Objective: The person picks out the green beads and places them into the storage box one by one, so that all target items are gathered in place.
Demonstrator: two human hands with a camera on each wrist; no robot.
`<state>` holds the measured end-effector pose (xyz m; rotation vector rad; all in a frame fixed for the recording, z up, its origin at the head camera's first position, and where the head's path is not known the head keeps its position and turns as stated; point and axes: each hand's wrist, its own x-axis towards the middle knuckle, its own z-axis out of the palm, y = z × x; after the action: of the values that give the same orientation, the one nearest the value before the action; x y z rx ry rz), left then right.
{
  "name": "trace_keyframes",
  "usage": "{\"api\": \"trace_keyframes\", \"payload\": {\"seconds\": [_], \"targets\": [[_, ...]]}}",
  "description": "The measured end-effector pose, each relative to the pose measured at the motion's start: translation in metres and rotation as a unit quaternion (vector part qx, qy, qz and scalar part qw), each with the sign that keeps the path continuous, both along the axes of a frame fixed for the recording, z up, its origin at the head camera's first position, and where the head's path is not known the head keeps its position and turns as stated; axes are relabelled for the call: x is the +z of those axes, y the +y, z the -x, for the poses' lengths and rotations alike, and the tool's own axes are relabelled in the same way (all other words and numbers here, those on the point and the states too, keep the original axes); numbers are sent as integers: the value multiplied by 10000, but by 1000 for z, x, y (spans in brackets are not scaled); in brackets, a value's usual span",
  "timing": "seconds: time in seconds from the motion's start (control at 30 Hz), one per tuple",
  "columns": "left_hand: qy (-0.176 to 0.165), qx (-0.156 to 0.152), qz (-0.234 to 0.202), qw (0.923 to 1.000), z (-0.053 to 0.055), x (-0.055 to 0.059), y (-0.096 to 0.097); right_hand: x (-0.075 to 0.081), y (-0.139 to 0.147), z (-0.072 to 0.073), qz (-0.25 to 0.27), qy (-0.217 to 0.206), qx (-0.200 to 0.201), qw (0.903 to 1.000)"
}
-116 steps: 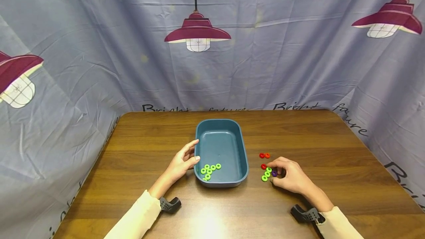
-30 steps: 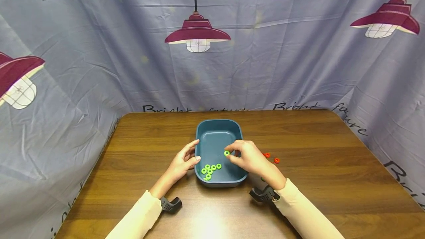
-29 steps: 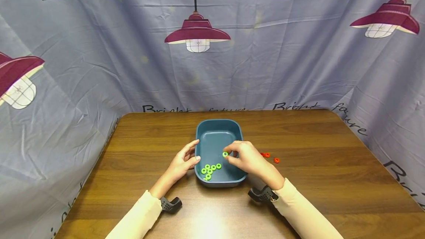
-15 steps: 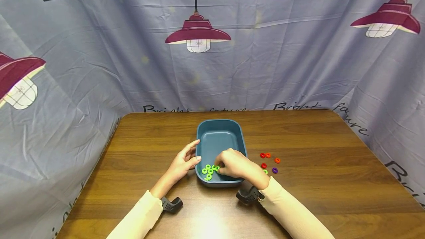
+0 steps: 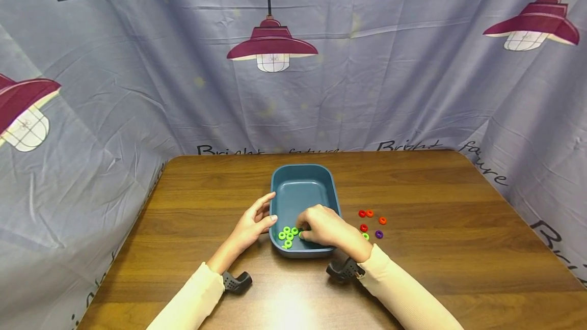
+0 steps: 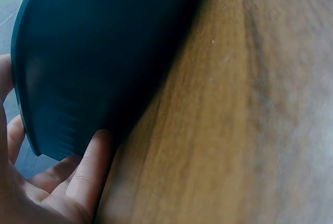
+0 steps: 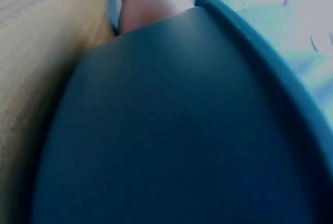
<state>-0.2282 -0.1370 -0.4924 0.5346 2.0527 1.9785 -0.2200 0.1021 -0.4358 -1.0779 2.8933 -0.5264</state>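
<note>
A blue-green plastic bin (image 5: 300, 254) stands mid-table, with several bright green rings (image 5: 290, 237) in its near left corner. My left hand (image 5: 249, 225) holds the bin's left side. Its thumb and index fingertips lie at the rim, and other fingers (image 6: 96, 156) press the outer wall in the left wrist view. Inside the bin, my right hand (image 5: 321, 225) reaches down over the right rim and pinches a green ring (image 5: 301, 235) close to the floor, beside the other rings. The ring is partly covered by the fingers. In the right wrist view, the bin wall (image 7: 171, 120) hides the fingertips.
Right of the bin lie red rings (image 5: 364, 227), orange rings (image 5: 382, 221), a purple ring (image 5: 379, 234) and a green ring (image 5: 365, 237) partly behind my right forearm. A printed curtain (image 5: 293, 106) hangs behind the wooden table (image 5: 220, 177).
My right hand has gone from the loose rings into the bin with a green ring, then lowered it toward the near left corner. The left hand stays at the bin.
</note>
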Motion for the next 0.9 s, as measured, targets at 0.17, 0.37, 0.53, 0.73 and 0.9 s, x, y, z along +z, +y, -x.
{"api": "trace_keyframes", "payload": {"seconds": [0.17,0.37,0.53,0.73,0.9], "targets": [[-12,-49,-42,10000,0,-1,1,11,14,1,618,347,34,9975],[20,-36,-24,10000,1,-3,0,22,48,2,1419,670,-335,9870],[11,18,24,10000,0,-2,-1,19,79,2,1736,764,-701,9793],[16,1,12,10000,0,-1,-1,8,112,-3,1702,1096,-977,9744],[70,-20,-2,10000,-1,1,0,-4,131,-13,1604,1056,-1083,9754]]}}
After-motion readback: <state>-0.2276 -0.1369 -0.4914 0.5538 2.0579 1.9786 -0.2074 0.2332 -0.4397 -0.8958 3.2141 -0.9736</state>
